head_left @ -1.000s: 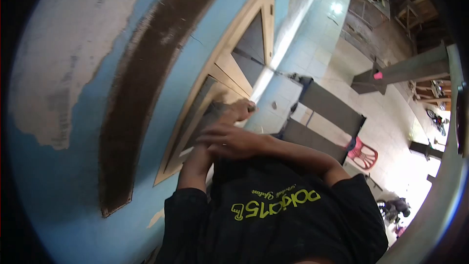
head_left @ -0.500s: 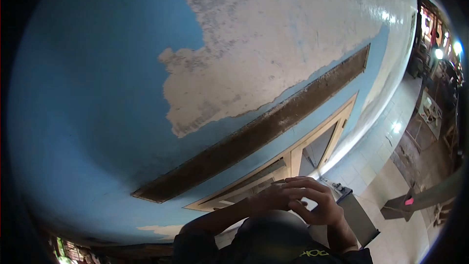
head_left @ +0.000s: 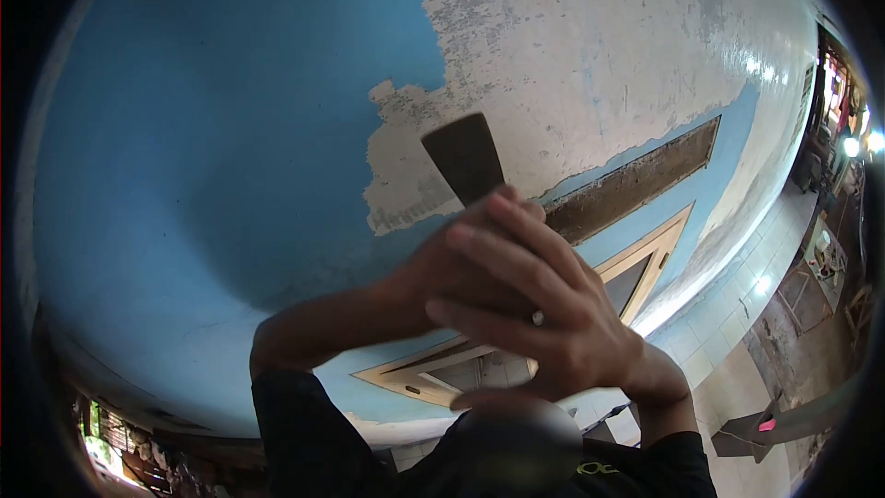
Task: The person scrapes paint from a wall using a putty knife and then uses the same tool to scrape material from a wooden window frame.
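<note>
A paint scraper (head_left: 466,159) with a dark, flared blade points up toward the wall from between my hands. My left hand (head_left: 429,272) is closed around its handle, which is mostly hidden. My right hand (head_left: 562,309), with a ring on one finger, lies over the left hand, its fingers stretched out and apart and slightly blurred. Behind the blade is the wall's bare whitish patch (head_left: 572,65), where the paint is off in a ragged edge. Blue paint (head_left: 277,129) covers the wall to the left of it.
A recessed brown strip (head_left: 645,180) runs slanting across the wall behind my hands. Below it is a wooden-framed window (head_left: 654,254). At right, a tiled floor (head_left: 737,304) leads to a cluttered area with a low table (head_left: 825,263). A grey beam-like piece (head_left: 793,424) stands lower right.
Both hands have risen from low near my head up toward the wall, and the scraper blade has come into view. The view has shifted, so the wall patch sits further right.
</note>
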Motion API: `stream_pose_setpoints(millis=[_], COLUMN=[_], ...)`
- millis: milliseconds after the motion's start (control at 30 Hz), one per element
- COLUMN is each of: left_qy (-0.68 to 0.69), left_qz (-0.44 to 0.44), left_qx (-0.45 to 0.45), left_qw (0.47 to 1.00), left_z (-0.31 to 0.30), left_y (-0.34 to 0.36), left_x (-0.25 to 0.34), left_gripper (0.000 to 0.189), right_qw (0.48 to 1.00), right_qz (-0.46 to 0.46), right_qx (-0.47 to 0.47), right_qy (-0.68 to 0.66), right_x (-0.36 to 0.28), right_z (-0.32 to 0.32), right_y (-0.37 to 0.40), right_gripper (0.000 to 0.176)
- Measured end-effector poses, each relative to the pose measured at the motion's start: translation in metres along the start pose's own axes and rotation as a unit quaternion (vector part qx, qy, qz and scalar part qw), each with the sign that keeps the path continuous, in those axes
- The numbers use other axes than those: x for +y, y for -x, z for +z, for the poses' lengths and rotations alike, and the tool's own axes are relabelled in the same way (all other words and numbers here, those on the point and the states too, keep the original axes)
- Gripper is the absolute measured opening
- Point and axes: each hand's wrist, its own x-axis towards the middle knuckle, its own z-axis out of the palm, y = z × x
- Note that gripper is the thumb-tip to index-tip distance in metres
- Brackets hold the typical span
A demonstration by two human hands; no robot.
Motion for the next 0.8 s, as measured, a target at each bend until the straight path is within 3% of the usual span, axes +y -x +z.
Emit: stream_pose_setpoints(millis=[33,133,233,333,433,533,633,733,800], left_qy=[-0.046,-0.11,-0.064,-0.003,0.006,0.037,-0.084,-0.02,0.005], left_qz=[0.015,-0.005,-0.007,0.01,0.024,-0.003,-0.009,0.022,-0.004], left_qx=[0.035,0.007,-0.005,0.145,0.096,0.106,0.046,0.074,0.073], left_qw=[0.998,0.994,0.998,0.989,0.995,0.994,0.995,0.997,0.997], left_z=[-0.002,-0.004,0.003,0.024,0.017,0.022,0.02,0.011,0.012], left_y=[-0.001,-0.003,-0.001,-0.002,-0.002,0.002,0.004,-0.004,-0.002], left_x=[-0.007,-0.024,-0.039,-0.05,-0.06,-0.054,-0.051,-0.064,-0.058], left_gripper=[0.017,0.01,0.009,0.011,0.012,0.014,0.011,0.011,0.013], right_qw=[1.0,0.997,0.989,0.982,0.979,0.981,0.981,0.979,0.98], right_qz=[-0.016,-0.059,-0.09,-0.1,-0.096,-0.089,-0.089,-0.084,-0.078], right_qx=[0.012,0.037,0.093,0.134,0.158,0.158,0.16,0.172,0.171], right_qy=[0.013,0.042,0.066,0.085,0.087,0.064,0.07,0.075,0.07], right_x=[0.01,0.037,0.056,0.059,0.054,0.048,0.052,0.052,0.05], right_z=[0.004,0.021,0.034,0.036,0.033,0.034,0.036,0.036,0.035], right_y=[-0.005,-0.013,-0.019,-0.026,-0.031,-0.026,-0.028,-0.035,-0.034], right_gripper=[0.064,0.062,0.058,0.05,0.047,0.047,0.047,0.046,0.046])
